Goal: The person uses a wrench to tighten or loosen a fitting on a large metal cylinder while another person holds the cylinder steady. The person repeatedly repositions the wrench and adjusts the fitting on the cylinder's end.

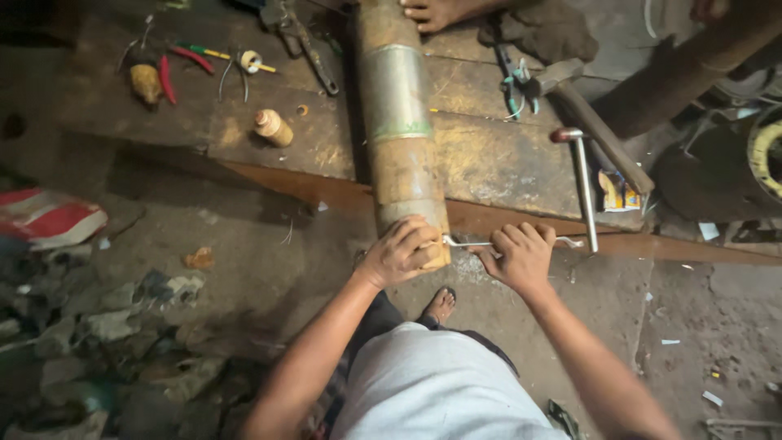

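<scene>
**A:** The long, rusty metal cylinder with the silver band (397,122) is lying on the worn wooden platform (489,163), running from 12 o'clock down to the centre. The left hand (401,251) is wrapping tight around its near end.

**B:** And the right hand (521,257), at 3 o'clock from it, is gripping the thin steel wrench (497,242). The wrench is looking likely to slip under hard pulling, and that bare foot (441,305) is sitting right underneath.

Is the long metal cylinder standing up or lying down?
Lying down: the cylinder rests lengthwise across the wooden platform, its near end gripped by the left hand.
</scene>
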